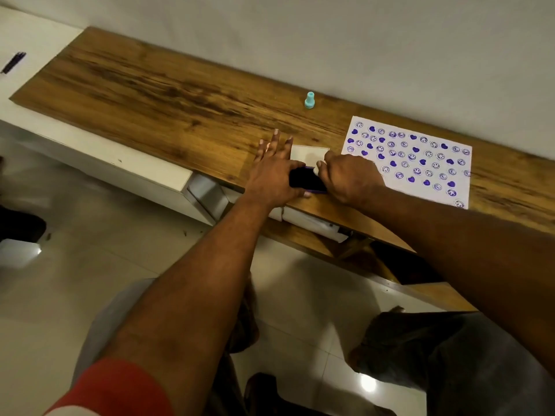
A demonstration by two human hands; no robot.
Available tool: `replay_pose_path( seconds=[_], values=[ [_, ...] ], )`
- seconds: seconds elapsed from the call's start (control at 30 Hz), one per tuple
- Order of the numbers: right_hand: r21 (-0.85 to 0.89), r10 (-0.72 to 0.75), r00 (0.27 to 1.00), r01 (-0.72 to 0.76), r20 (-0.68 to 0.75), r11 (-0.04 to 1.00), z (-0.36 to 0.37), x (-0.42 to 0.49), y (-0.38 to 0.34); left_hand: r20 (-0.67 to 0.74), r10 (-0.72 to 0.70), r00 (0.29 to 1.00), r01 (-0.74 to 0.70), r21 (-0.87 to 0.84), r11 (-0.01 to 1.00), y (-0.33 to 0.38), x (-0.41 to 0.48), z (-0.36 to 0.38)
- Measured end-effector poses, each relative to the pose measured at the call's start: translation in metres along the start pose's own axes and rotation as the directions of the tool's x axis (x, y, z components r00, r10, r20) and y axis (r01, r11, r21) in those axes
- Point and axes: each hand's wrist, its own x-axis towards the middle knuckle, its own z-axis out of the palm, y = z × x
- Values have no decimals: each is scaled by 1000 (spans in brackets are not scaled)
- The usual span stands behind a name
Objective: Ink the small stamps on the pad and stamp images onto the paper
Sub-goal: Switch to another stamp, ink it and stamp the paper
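Two hands meet over a dark ink pad (304, 179) that sits at the near edge of the wooden bench (168, 97). The pad is a small, almost black rectangle with a purple rim showing along its near side. The left hand (274, 172) lies beside and partly over the pad's left end, its fingers (274, 142) spread flat and open on the wood, the thumb along the pad's near edge. The right hand (350, 178) is curled at the pad's right end, fingers closed around something pale at their tips; whether that is a small stamp cannot be told. Just behind the pad lies a small white card or lid (309, 154). The paper (411, 160) lies flat toward the right end of the bench, touching the right hand, and is covered in loose rows of purple prints: solid hearts mixed with round smiley faces. One teal stamp (309, 100) stands upright near the far edge, well apart from both hands.
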Motion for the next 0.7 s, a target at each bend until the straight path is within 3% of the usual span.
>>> replay_pose_path(
  seconds=[0.2,0.3,0.37,0.4,0.43,0.53,0.7],
  values=[
    [-133,-175,983,181,54,975,-25,13,-13,48,-148,988,152,-78,985,3,2,-5],
    [-130,-175,971,155,-161,979,-54,33,-20,58,-186,981,193,-151,969,2,2,-4],
    [-70,-125,923,107,-364,992,-63,39,-28,58,-187,981,194,-175,965,0,3,-4],
    [-25,-82,913,78,-399,997,-58,37,-30,59,-182,982,189,-174,966,-1,3,-4],
    [5,-61,935,67,-351,998,-46,31,-31,57,-180,982,187,-164,969,-1,4,-4],
    [-30,-19,1000,19,5,999,8,-1,-35,55,-181,982,187,-129,974,0,6,-5],
    [-211,-19,997,36,79,977,22,10,-33,62,-186,981,192,-122,974,2,7,-5]
  ],
)
